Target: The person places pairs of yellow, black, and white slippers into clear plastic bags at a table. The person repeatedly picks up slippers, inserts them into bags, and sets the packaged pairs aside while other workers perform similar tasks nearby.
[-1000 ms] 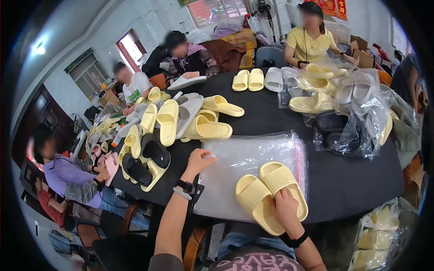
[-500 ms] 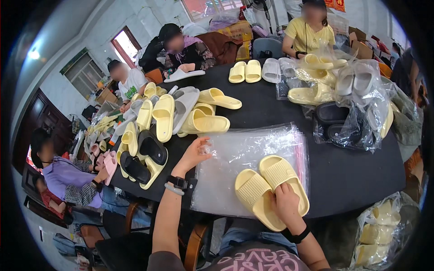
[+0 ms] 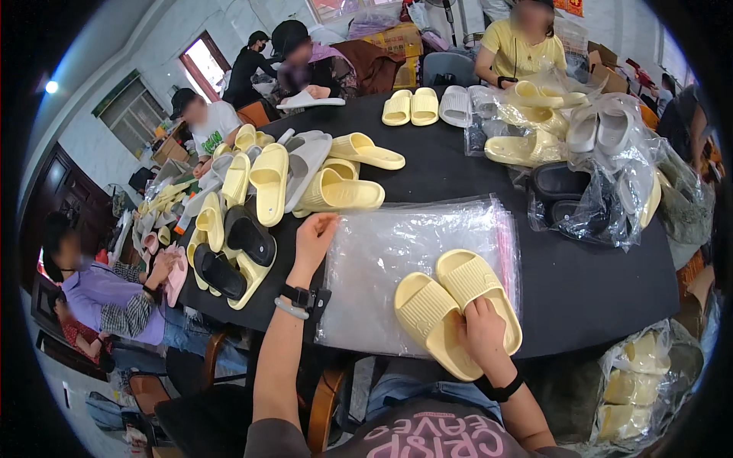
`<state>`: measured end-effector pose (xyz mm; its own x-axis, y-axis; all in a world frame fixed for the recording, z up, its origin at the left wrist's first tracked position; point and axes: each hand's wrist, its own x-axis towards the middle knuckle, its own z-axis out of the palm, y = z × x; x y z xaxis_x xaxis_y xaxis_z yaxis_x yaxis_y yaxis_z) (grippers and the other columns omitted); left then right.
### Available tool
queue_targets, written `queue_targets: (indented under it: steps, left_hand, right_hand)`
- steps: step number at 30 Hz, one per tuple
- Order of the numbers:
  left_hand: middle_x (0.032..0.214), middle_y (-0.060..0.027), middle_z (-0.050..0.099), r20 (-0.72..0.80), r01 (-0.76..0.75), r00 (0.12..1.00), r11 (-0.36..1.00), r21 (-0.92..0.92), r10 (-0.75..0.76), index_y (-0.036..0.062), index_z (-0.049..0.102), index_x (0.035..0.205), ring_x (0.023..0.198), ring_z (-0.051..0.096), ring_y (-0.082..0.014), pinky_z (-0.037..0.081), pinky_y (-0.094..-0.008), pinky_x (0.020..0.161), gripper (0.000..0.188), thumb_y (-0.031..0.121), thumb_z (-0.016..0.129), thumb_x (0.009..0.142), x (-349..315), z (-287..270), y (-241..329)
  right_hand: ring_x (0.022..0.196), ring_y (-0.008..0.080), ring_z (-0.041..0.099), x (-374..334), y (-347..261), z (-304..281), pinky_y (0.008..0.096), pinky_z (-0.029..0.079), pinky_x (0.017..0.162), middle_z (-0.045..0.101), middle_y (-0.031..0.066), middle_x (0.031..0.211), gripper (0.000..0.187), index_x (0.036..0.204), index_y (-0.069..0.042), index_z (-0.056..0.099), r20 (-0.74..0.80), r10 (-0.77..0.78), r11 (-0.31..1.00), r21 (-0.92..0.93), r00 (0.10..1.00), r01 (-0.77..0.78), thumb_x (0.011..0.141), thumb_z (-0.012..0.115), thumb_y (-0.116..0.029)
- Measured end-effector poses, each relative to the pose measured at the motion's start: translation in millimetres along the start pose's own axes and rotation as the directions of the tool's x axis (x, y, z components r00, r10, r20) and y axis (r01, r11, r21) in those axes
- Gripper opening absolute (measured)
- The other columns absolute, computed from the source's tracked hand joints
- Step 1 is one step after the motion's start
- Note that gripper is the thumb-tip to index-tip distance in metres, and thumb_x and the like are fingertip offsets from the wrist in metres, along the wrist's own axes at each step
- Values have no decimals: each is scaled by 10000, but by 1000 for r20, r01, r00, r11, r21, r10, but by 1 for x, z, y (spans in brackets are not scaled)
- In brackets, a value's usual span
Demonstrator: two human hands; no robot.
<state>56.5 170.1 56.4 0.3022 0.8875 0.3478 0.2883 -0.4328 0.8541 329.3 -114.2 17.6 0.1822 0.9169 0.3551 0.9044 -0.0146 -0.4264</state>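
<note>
A pair of pale yellow slide slippers (image 3: pixel 431 313) rests on a stack of clear plastic bags (image 3: pixel 374 263) with a pink edge strip at the right. My right hand (image 3: pixel 484 330) grips the pair where their inner edges meet, with the fingers partly hidden by the soles. At the stack's far left corner, my left hand (image 3: pixel 314 238) has its fingertips together on the edge of a plastic bag. The toe ends of the slippers point away from me.
Loose yellow, grey and black slippers (image 3: pixel 269 183) are heaped at the left. Bagged slippers (image 3: pixel 569 195) pile up at the right of the black table (image 3: pixel 443 172). A clear sack of slippers (image 3: pixel 632 385) stands at lower right. Several people work around the table.
The fingers of my left hand have come together at the corner of the bag stack. My right hand keeps its hold on the slippers, and the view has shifted slightly.
</note>
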Motion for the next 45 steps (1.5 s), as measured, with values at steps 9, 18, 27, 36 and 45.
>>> queue_targets:
  steps: [9,18,27,36,45]
  left_hand:
    - [912,-118,683,19,317,948,931,-180,-319,-8,578,1084,683,648,-159,538,-280,619,133,3,556,953,31,0,-25]
    - [1135,-178,622,91,-261,959,710,654,269,18,584,1164,1053,581,-362,469,-438,912,346,-22,613,822,18,34,-41]
    - [1407,-205,500,472,-388,877,709,589,88,32,530,1332,1328,435,-400,319,-506,1116,501,268,637,903,-125,33,51]
    - [1540,-210,346,340,-285,940,631,722,34,94,433,1470,1440,273,-424,136,-603,1170,665,459,564,929,-180,67,30]
    - [1384,-206,525,329,-312,937,689,654,112,93,605,1307,1356,389,-432,165,-649,1142,565,408,626,839,-182,65,22]
  right_hand:
    - [894,284,612,0,-2,1,413,537,649,601,96,981,233,991,-53,602,-15,2,1000,18,1000,-1,835,682,-206]
    - [882,272,621,0,3,5,400,541,651,607,88,966,226,975,-56,611,-54,9,1000,4,999,-9,835,682,-218]
    - [881,264,620,-1,1,9,394,544,617,602,83,944,229,981,-55,612,-12,5,1000,-28,1000,-6,845,676,-227]
    - [916,297,624,5,-5,-7,418,545,634,605,111,1013,265,1057,-27,601,34,-6,1000,-21,999,7,852,666,-182]
    - [843,395,635,58,-83,-24,465,534,717,594,187,1097,284,1111,-5,580,1,35,967,254,999,-34,895,644,-178]
